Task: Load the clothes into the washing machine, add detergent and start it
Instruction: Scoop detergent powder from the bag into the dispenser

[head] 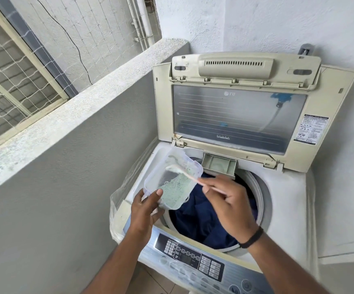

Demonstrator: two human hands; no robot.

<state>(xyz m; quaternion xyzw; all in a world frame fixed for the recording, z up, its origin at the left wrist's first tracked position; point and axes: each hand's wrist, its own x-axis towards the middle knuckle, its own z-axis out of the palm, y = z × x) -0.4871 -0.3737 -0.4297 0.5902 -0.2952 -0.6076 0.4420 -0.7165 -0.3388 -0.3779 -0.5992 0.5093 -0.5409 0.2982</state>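
- Head view: the left hand (pixel 145 211) grips the near end of a clear tub (pixel 172 181), thumb curled over its rim, fingers under it; the tub is tilted over the left edge of the drum mouth.
- Pale green detergent (pixel 175 188) lies in the tub's lower half, just beyond the left thumb.
- The right hand (pixel 228 200) pinches the handle of a spoon (pixel 184 171); the spoon bowl sits inside the tub's far end.
- Dark blue clothes (pixel 205 219) fill the drum below both hands, between the wrists.
- The lid (pixel 235 115) stands open beyond the hands, and the drawer (pixel 219 164) under it is pulled out, just past the right fingers.
- The panel (pixel 193 259) runs along the near edge, under the forearms.
- A grey wall (pixel 55 187) stands close to the left of the left arm; the machine's top (pixel 286 200) is bare to the right of the right hand.
- A band (pixel 252 237) circles the right wrist.
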